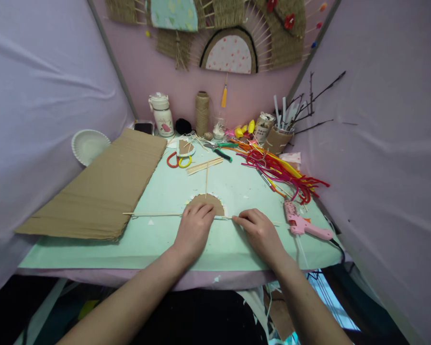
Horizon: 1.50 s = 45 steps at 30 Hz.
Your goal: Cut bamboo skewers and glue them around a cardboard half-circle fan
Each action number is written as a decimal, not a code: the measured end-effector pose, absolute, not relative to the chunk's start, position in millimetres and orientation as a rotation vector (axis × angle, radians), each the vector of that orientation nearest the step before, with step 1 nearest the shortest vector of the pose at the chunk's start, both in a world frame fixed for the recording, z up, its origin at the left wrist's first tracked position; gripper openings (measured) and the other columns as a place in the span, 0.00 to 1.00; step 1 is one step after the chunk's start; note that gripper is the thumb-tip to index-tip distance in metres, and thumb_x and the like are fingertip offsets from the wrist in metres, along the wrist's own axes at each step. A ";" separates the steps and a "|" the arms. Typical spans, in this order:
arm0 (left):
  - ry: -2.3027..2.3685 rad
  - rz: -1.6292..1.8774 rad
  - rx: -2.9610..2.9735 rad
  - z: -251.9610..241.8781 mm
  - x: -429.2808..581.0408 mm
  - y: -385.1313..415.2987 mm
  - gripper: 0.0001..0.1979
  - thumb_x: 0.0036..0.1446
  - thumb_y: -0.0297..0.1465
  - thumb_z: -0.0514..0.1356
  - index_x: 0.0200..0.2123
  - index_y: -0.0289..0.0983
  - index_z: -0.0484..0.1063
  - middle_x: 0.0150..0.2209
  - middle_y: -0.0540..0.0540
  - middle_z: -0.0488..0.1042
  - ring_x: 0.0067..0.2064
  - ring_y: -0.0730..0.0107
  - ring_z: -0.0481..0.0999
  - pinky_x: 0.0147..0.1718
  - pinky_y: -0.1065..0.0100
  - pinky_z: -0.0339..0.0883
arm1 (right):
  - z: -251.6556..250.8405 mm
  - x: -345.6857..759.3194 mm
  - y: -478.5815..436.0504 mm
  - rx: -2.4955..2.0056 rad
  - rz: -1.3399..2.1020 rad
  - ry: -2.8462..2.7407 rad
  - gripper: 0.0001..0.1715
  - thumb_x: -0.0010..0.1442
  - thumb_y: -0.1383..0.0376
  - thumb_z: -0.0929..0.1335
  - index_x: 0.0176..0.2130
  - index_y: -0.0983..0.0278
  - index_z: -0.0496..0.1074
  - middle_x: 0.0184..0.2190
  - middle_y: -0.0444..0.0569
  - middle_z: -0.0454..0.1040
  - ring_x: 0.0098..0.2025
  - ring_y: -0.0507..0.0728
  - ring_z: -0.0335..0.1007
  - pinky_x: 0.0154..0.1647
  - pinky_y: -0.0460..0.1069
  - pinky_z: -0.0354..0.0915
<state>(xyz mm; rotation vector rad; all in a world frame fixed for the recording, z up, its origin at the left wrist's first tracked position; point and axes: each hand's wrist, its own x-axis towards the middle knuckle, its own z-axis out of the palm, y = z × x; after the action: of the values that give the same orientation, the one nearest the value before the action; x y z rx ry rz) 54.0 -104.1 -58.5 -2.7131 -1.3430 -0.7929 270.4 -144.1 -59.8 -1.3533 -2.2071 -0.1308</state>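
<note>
A brown cardboard half-circle (218, 203) with a pale fringed rim lies flat on the table, its straight edge toward me. One thin bamboo stick (154, 214) runs along that straight edge and sticks out on both sides. Another upright-pointing stick (207, 179) extends from the top of the curve away from me. My left hand (196, 227) presses on the half-circle, its bent fingers holding it down. At the right end of the straight edge, my right hand (260, 232) has its fingers closed on the stick; the fingertips partly hide the contact.
A large cardboard sheet (104, 187) lies at left. Behind are scissors (179, 160), spare sticks (204, 166) and pliers (221, 152). At right lie colourful pipe cleaners (290, 175) and a pink glue gun (305, 225). A bottle (163, 117) and twine spool (202, 114) stand at the back.
</note>
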 end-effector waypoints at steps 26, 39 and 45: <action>-1.316 -0.816 -2.684 -60.9 54.0 -103.3 0.11 0.66 0.28 0.53 0.45 0.40 0.75 0.49 0.47 0.77 0.53 0.62 0.72 0.48 0.58 0.63 | -59.8 269.9 -143.5 -1.326 -0.148 -2.215 0.15 0.65 0.74 0.63 0.44 0.65 0.77 0.35 0.52 0.74 0.38 0.56 0.65 0.37 0.50 0.64; -1.312 -0.827 -2.678 -59.3 54.1 -103.9 0.11 0.66 0.28 0.53 0.45 0.39 0.75 0.49 0.47 0.78 0.52 0.62 0.72 0.48 0.58 0.63 | -61.2 269.7 -142.5 -1.335 -0.146 -2.205 0.14 0.65 0.72 0.63 0.43 0.65 0.77 0.35 0.52 0.74 0.37 0.56 0.65 0.37 0.50 0.64; -1.307 -0.833 -2.680 -60.4 54.0 -103.5 0.12 0.66 0.28 0.53 0.45 0.39 0.75 0.49 0.47 0.78 0.52 0.62 0.72 0.48 0.58 0.63 | -60.6 269.3 -142.6 -1.324 -0.142 -2.207 0.15 0.65 0.73 0.62 0.43 0.64 0.77 0.35 0.52 0.74 0.37 0.55 0.65 0.37 0.50 0.63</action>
<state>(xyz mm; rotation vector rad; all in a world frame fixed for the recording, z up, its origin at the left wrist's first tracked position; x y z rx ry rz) 54.0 -103.5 -60.4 -2.6805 -1.3069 -0.8327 269.3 -142.6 -60.6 -1.3243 -2.2069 -0.1419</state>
